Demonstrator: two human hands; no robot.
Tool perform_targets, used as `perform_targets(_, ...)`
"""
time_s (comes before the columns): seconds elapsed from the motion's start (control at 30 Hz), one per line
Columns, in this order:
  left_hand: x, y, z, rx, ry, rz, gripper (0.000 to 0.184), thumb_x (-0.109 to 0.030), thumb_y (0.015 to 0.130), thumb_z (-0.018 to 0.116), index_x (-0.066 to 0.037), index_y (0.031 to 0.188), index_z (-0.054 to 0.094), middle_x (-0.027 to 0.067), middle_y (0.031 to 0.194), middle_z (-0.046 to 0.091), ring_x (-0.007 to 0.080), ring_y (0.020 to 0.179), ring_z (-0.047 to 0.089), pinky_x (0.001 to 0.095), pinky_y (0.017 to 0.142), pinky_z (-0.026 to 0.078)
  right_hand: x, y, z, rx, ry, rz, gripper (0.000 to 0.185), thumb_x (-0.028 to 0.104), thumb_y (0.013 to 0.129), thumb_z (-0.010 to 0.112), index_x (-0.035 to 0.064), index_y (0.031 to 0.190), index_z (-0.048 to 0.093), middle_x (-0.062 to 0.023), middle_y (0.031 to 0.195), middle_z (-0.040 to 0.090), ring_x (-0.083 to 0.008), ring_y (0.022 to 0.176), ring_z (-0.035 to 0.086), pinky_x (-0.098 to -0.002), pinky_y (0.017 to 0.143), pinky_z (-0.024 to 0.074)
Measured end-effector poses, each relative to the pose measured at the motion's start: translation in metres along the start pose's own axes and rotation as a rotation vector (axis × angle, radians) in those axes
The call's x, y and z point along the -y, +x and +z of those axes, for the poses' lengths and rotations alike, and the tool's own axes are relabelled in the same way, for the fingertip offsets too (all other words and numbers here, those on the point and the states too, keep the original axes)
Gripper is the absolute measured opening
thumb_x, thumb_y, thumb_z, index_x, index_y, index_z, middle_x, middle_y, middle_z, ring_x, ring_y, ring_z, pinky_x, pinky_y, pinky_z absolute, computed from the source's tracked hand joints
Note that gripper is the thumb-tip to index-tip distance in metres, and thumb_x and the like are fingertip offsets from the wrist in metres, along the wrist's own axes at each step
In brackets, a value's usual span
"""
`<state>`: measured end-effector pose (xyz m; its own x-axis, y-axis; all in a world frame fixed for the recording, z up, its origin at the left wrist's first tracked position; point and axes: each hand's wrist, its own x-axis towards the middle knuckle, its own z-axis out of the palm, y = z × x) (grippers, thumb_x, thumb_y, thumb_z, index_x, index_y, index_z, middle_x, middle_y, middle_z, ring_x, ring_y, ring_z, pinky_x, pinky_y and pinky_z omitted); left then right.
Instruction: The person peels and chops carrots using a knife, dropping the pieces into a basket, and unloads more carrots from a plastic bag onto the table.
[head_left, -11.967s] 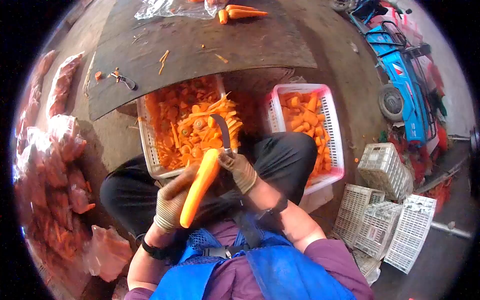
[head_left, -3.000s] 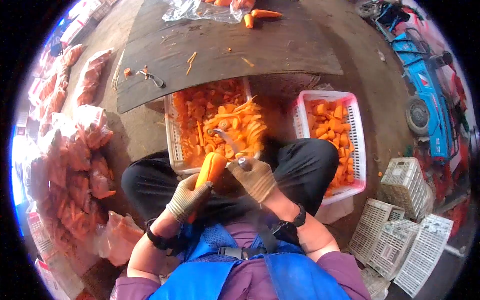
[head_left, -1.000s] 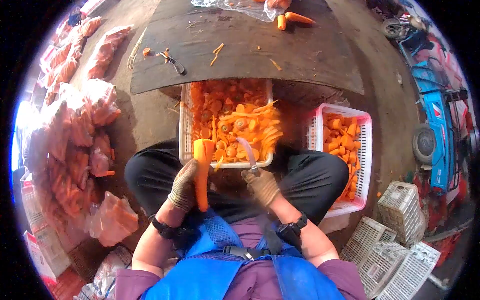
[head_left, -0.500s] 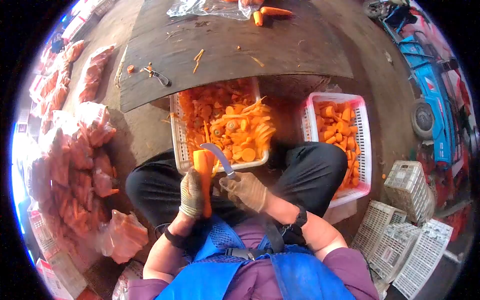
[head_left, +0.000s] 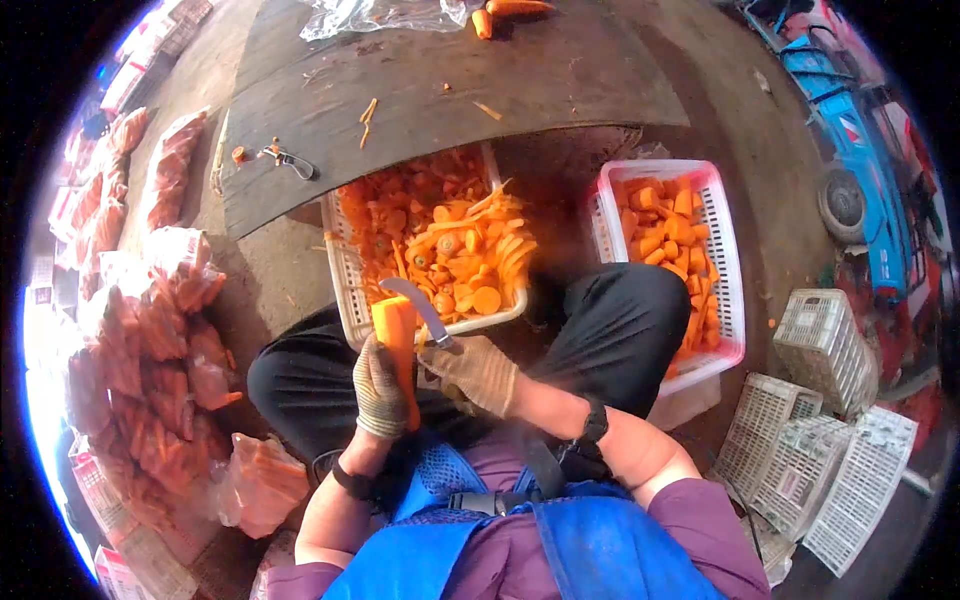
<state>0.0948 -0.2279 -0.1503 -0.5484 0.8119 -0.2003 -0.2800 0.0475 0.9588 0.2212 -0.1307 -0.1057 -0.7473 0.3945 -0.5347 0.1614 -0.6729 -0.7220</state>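
Note:
My gloved left hand (head_left: pixel 380 388) is wrapped round a thick orange carrot (head_left: pixel 397 335) held upright, its broad end away from me. In my gloved right hand (head_left: pixel 475 374) is the handle of a curved knife (head_left: pixel 422 308); its blade lies just beside and above the carrot's top end. Beyond my hands stands a white basket (head_left: pixel 350 295) of carrot slices and strips, partly under the board. A second basket (head_left: pixel 735 270), white with a pink rim, holds carrot chunks to the right of my knee.
A dark board (head_left: pixel 440 90) lies ahead with a peeler (head_left: pixel 290 160), scraps, clear plastic and carrots on it. Bags of carrots (head_left: pixel 160 370) line the left floor. White crates (head_left: pixel 825 345) stand at right, below a blue cart (head_left: pixel 860 170).
The knife has come leftward from apart to beside the carrot's top end over the last second. Since the earliest frame, the carrot has gone from slanted to upright. The camera view has shifted.

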Motion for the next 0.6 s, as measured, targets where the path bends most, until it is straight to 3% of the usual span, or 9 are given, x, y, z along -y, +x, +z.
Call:
perform_targets(0.1,-0.008,0.002,0.002,-0.025,0.004,-0.106,0.053,-0.042,0.097,0.041,0.004,0.122,0.048,0.0079,0.117,0.054,0.0157,0.107,0.050,0.0297,0.093,0.038,-0.005,0.005,0.003,-0.007,-0.104,0.085,0.031,0.037,0.090,0.056,0.0069,0.086,0.060,0.0009,0.056,0.050,-0.0103,0.041,0.045,-0.0252,0.038,0.0345)
perform_targets(0.2,-0.004,0.012,0.000,-0.074,-0.048,-0.099,0.055,-0.045,0.096,0.043,0.004,0.120,0.050,0.0070,0.114,0.055,0.0151,0.104,0.051,0.0294,0.091,0.039,-0.014,0.013,0.010,-0.051,-0.179,-0.007,0.029,0.035,0.090,0.056,0.0067,0.087,0.061,-0.0005,0.057,0.051,-0.0112,0.043,0.047,-0.0266,0.040,0.0361)
perform_targets(0.3,0.007,0.018,-0.004,-0.168,-0.022,-0.144,0.053,-0.046,0.094,0.046,0.002,0.116,0.052,0.0056,0.105,0.057,0.0139,0.090,0.054,0.0285,0.080,0.044,-0.028,0.021,0.008,-0.094,-0.276,-0.077,0.029,0.033,0.090,0.054,0.0054,0.090,0.062,-0.0031,0.060,0.055,-0.0135,0.049,0.052,-0.0295,0.045,0.0404)
perform_targets(0.37,0.018,0.025,-0.007,-0.213,-0.161,-0.158,0.047,-0.044,0.093,0.048,-0.001,0.113,0.054,0.0056,0.098,0.059,0.0153,0.081,0.057,0.0289,0.070,0.048,-0.043,0.031,0.006,-0.125,-0.432,-0.069,0.035,0.036,0.088,0.055,0.0020,0.090,0.064,-0.0151,0.073,0.062,-0.0273,0.068,0.060,-0.0386,0.061,0.0451)
perform_targets(0.43,0.019,0.033,-0.010,-0.202,-0.164,-0.270,0.059,-0.053,0.091,0.047,-0.001,0.118,0.051,0.0085,0.105,0.058,0.0191,0.090,0.058,0.0313,0.075,0.048,-0.048,0.032,0.007,-0.134,-0.494,0.013,0.041,0.040,0.087,0.055,0.0000,0.090,0.065,-0.0232,0.082,0.065,-0.0382,0.083,0.063,-0.0441,0.071,0.0478)
perform_targets(0.47,0.020,0.035,-0.010,-0.196,-0.167,-0.323,0.065,-0.058,0.090,0.046,-0.001,0.121,0.049,0.0100,0.108,0.058,0.0210,0.095,0.058,0.0325,0.078,0.048,-0.053,0.033,0.006,-0.140,-0.482,0.023,0.042,0.040,0.087,0.054,0.0003,0.091,0.065,-0.0230,0.082,0.065,-0.0380,0.083,0.063,-0.0436,0.071,0.0479)
perform_targets(0.6,0.015,0.037,-0.009,-0.263,-0.059,-0.349,0.062,-0.056,0.091,0.045,-0.002,0.121,0.049,0.0086,0.102,0.058,0.0207,0.088,0.058,0.0309,0.075,0.048,-0.055,0.040,-0.001,-0.118,-0.480,-0.007,0.044,0.044,0.086,0.054,0.0018,0.092,0.066,-0.0218,0.084,0.065,-0.0372,0.084,0.063,-0.0423,0.073,0.0481)
